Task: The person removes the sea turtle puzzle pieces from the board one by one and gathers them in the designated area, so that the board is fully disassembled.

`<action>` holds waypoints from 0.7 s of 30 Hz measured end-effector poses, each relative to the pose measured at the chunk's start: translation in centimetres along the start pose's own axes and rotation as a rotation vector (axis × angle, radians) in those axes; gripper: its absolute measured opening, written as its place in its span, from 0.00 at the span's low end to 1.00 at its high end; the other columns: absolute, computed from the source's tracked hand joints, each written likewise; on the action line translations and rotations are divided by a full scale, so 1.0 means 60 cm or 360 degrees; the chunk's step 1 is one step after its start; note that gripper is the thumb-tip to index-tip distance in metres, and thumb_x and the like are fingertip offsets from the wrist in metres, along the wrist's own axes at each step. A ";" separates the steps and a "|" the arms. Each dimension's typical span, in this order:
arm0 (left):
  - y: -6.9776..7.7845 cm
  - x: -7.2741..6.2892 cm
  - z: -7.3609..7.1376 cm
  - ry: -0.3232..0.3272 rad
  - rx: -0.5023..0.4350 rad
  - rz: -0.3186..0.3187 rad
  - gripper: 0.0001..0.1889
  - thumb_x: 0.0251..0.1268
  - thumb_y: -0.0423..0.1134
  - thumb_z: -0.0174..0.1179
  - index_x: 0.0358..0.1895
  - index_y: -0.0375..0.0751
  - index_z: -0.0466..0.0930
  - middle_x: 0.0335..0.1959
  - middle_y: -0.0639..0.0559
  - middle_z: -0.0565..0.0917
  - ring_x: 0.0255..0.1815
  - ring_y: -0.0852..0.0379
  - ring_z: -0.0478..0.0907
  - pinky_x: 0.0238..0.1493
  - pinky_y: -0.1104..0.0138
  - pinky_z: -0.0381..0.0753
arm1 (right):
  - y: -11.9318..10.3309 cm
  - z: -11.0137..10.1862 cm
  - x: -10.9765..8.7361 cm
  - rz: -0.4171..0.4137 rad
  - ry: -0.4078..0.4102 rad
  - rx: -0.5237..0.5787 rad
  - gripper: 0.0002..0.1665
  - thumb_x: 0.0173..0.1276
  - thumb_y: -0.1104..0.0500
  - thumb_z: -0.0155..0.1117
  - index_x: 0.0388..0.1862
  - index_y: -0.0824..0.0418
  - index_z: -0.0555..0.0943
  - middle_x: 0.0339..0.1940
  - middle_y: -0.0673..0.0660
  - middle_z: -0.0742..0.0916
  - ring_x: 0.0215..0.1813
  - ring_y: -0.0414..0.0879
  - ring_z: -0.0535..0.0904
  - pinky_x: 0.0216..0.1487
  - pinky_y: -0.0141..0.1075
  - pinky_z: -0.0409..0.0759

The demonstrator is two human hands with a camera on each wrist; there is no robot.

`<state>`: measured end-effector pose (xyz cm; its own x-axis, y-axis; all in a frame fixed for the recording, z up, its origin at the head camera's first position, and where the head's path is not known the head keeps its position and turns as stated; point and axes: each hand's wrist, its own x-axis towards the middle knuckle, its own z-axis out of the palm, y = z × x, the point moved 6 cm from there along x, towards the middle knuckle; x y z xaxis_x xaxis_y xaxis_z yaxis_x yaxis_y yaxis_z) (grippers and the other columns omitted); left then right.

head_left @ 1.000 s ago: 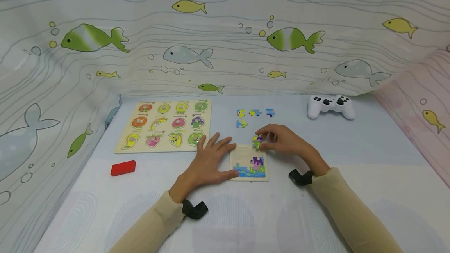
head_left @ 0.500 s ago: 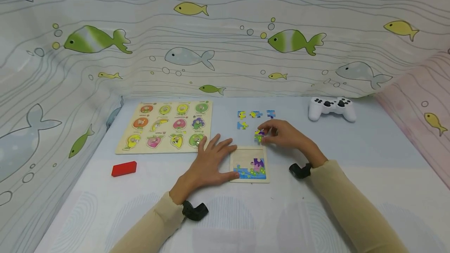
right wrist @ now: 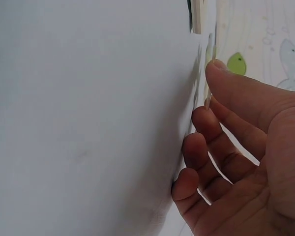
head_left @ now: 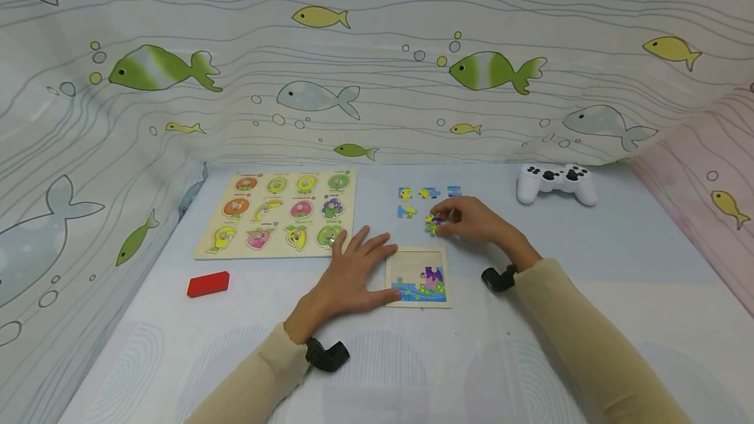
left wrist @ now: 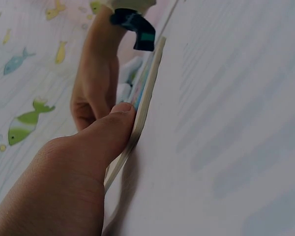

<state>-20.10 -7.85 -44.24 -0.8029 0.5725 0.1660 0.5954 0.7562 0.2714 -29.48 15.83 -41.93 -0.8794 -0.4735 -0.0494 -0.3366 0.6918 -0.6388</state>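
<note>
Head: right grip (head_left: 473, 221) pinches puzzle piece (head_left: 432, 223); left grip (head_left: 351, 280) splayed, touching tray (head_left: 412, 263).

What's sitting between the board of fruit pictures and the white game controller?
In the head view, four loose jigsaw pieces lie between the fruit board and the controller, with the right hand close by, holding another piece.

Puzzle piece (head_left: 432, 223) partly hidden by right hand (head_left: 471, 220), sleeves (head_left: 250, 375) cropped
</note>
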 end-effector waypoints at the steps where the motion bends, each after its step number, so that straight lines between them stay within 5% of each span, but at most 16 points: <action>1: 0.000 0.000 0.000 -0.0004 -0.0001 -0.0002 0.44 0.57 0.73 0.59 0.75 0.58 0.68 0.79 0.54 0.66 0.84 0.39 0.52 0.77 0.33 0.40 | 0.000 -0.001 0.002 0.0003 0.0000 0.0003 0.25 0.64 0.57 0.75 0.61 0.59 0.84 0.46 0.56 0.86 0.43 0.47 0.77 0.46 0.38 0.76; 21: 0.002 -0.001 -0.001 -0.0003 0.0030 0.0007 0.44 0.57 0.74 0.58 0.75 0.59 0.68 0.79 0.55 0.66 0.83 0.39 0.53 0.77 0.33 0.42 | 0.008 -0.001 0.029 0.0042 0.0030 -0.0051 0.25 0.66 0.57 0.74 0.61 0.59 0.83 0.48 0.58 0.85 0.45 0.49 0.77 0.48 0.38 0.75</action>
<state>-19.98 -7.83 -44.17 -0.8001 0.5765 0.1656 0.5995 0.7594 0.2527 -31.21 15.37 -42.25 -0.8942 -0.4447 -0.0511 -0.3237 0.7212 -0.6124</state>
